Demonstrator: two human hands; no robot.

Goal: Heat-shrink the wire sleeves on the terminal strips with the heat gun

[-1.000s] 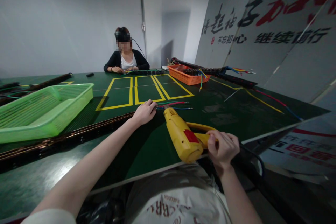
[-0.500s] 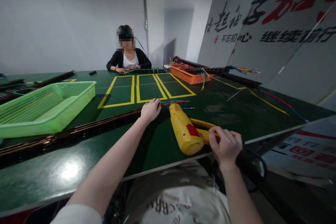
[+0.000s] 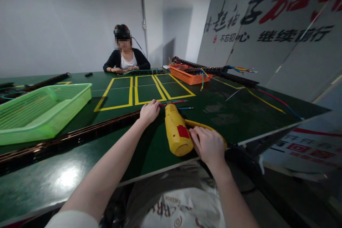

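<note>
A yellow heat gun point(image 3: 177, 131) with a red patch lies at the table's front, its nozzle pointing away from me over colored wires. My right hand point(image 3: 210, 144) is closed around its handle, close to the body. My left hand point(image 3: 150, 111) is closed at the right end of a long dark strip point(image 3: 104, 128) with copper-colored lines along it. Out from under those fingers come red, green and blue wires point(image 3: 180, 102) with metal tips, passing by the nozzle. The palm side of the left hand is hidden.
A green basket point(image 3: 72, 108) stands at left. An orange basket point(image 3: 184, 78) at the back right bears dark strips with wires. Yellow tape rectangles point(image 3: 130, 94) mark the green table point(image 3: 219, 110). A co-worker point(image 3: 127, 58) sits across, hands on another strip.
My right hand has shifted left along the handle, nearer the heat gun's body. The heat gun has turned slightly. My left hand stays at the wires; the view has swung a little right.
</note>
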